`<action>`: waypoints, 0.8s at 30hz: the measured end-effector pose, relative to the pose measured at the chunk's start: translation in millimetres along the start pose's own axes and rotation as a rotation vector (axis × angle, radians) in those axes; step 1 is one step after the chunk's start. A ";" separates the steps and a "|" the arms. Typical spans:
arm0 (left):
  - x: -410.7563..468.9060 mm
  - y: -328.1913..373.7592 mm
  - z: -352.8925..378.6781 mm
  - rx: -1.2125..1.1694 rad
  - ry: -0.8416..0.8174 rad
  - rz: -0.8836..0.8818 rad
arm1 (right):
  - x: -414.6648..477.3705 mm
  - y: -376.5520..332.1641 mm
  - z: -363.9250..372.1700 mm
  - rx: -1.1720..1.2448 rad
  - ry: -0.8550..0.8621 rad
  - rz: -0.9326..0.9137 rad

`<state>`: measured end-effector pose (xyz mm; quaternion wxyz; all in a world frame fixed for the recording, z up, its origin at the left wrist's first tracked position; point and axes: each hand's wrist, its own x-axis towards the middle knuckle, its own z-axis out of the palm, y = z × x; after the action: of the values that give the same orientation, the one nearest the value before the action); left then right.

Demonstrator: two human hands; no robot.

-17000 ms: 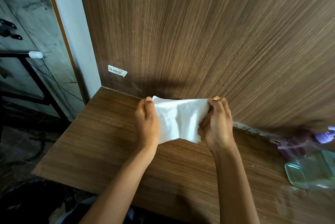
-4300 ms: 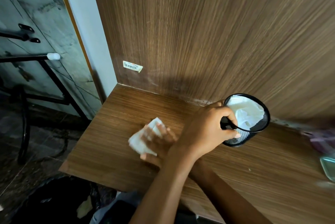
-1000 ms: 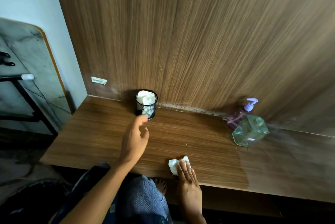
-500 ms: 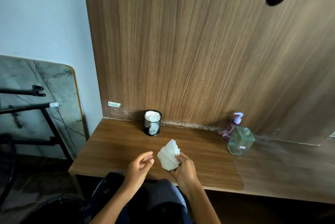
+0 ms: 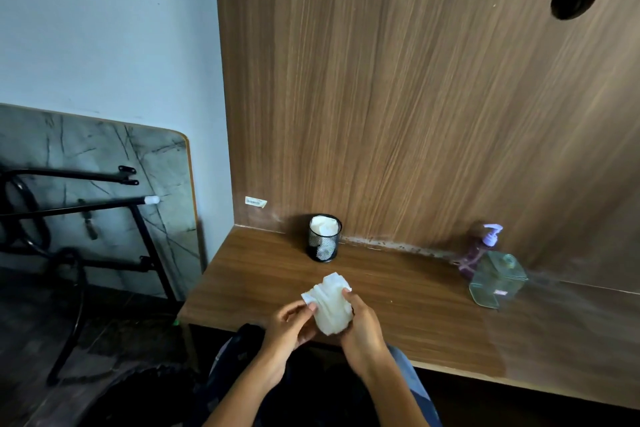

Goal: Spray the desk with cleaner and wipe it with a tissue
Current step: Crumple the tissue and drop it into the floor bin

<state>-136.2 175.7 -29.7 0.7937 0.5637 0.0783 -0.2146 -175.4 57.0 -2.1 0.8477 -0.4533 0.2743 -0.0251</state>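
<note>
Closest to you, both hands meet just over the front edge of the desk point(image 5: 398, 291), above your lap. Your right hand point(image 5: 362, 326) curls its fingers round the lower right of the tissue point(image 5: 330, 305) and cups the wad from beneath, while your left hand point(image 5: 289, 324) pinches its left edge between thumb and fingertips. Held off the wood between two hands like this, the tissue is probably being bunched or refolded to give you a fresh face and a firmer pad. It is soft and crumpled, so one hand alone would not shape it. It touches nothing but your fingers.

Further back, the black mesh cup point(image 5: 324, 239) stands close to the back panel point(image 5: 415, 115), stuffed with white tissues. It is likely kept at the rear so the middle of the desk stays open for wiping.

Off to your right, the purple bottle point(image 5: 479, 250), which I take for the cleaner, stands against the panel. A clear square bottle point(image 5: 497, 283) sits just in front of it, and I cannot tell whether they touch. Both are well apart from your hands, so spraying would mean freeing one hand first. The desk beyond them looks paler, and I cannot tell whether that is glare or an unwiped film
</note>
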 end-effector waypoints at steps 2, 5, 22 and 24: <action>3.9 0.8 0.7 -0.053 -0.002 -0.004 | 1.4 -5.3 -1.4 -0.194 0.048 -0.099; 7.2 0.2 3.1 -0.077 0.003 -0.006 | -2.6 -11.4 -8.3 -0.232 0.027 -0.159; -1.9 -5.7 13.2 0.132 -0.065 0.049 | 5.2 2.5 -5.8 -0.359 0.193 -0.203; -2.0 -7.3 14.4 0.181 -0.043 0.084 | 5.0 2.6 -5.6 -0.497 0.225 -0.230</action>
<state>-142.8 160.9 -30.2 0.7493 0.6313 0.0179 -0.1993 -174.4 52.8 -8.8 0.6667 -0.6694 0.3110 -0.1033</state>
